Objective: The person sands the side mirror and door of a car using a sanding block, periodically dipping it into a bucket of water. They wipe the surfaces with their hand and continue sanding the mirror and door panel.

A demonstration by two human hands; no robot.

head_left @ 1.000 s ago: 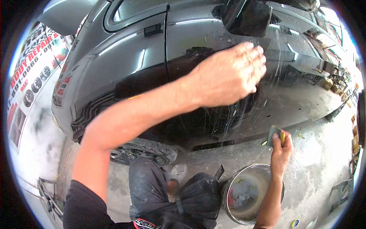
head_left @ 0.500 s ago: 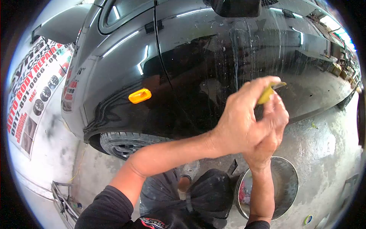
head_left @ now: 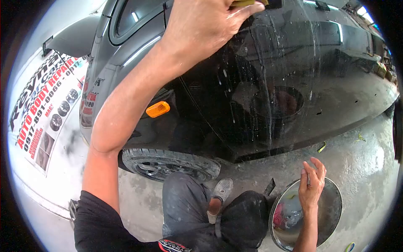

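My left hand (head_left: 201, 25) is raised to the top of the wet black car door (head_left: 285, 75) and is closed on a yellow-green pad (head_left: 248, 2), of which only an edge shows past my fingers. The pad is pressed against the panel. My right hand (head_left: 312, 182) hangs low with fingers spread and holds nothing. It hovers over the rim of a round metal basin (head_left: 336, 197) on the concrete floor. Water streaks run down the door.
An orange side marker (head_left: 157, 109) sits on the fender above the front wheel (head_left: 168, 166). My knees (head_left: 235, 218) are bent beside the basin. A body repair banner (head_left: 42, 105) hangs on the left wall. Small yellow scraps (head_left: 322, 147) lie on the wet floor.
The pad went from my right hand into my left, which then rose to the top of the door. My right hand dropped down over the basin, fingers apart.
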